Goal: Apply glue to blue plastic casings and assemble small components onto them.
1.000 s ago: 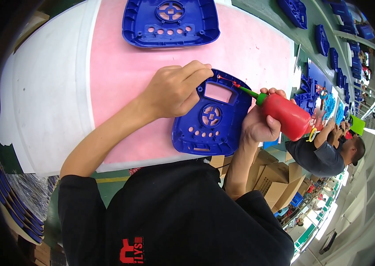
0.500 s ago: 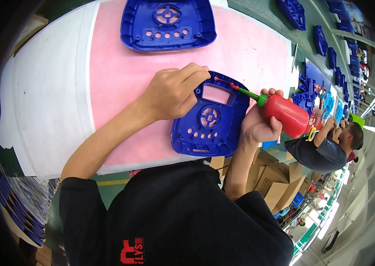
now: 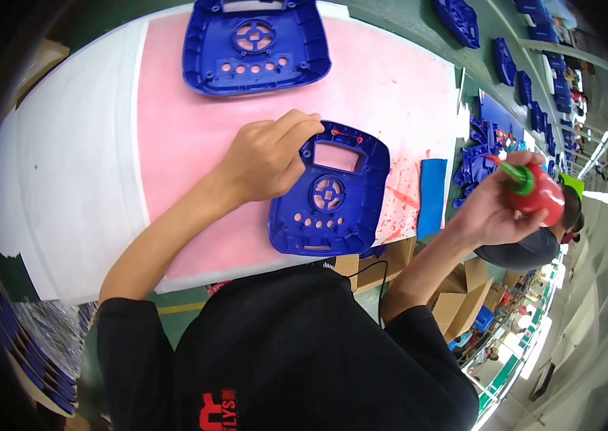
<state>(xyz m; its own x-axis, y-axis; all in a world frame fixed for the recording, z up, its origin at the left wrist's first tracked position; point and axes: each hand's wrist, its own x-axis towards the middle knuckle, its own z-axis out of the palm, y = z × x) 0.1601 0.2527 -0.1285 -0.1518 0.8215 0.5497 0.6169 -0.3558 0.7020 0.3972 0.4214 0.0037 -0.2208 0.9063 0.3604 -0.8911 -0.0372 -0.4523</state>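
Observation:
My left hand [image 3: 266,159] is closed on the upper left rim of a blue plastic housing [image 3: 347,205], which lies in front of me with its hollow side up. The housing has a rectangular window, a round grille and a row of small holes; red liquid marks its far edge above the window. Away to the right, my right hand [image 3: 492,208] grips a red squeeze bottle [image 3: 538,195] with a green nozzle, its red-smeared tip pointing up and left. A second blue housing [image 3: 255,68] rests farther back on the table.
Pink sheeting [image 3: 203,208] covers the table, spattered red near a blue strip [image 3: 431,197] at the right. Blue parts [image 3: 477,154] are heaped beyond it. More housings [image 3: 458,21] stand along a green bench. A co-worker [image 3: 523,250] and cardboard boxes [image 3: 462,302] are on the right.
My right hand has carried the squeeze bottle off the housing to the right, uncovering the blue strip and the red spatter. My left hand still holds the housing's rim.

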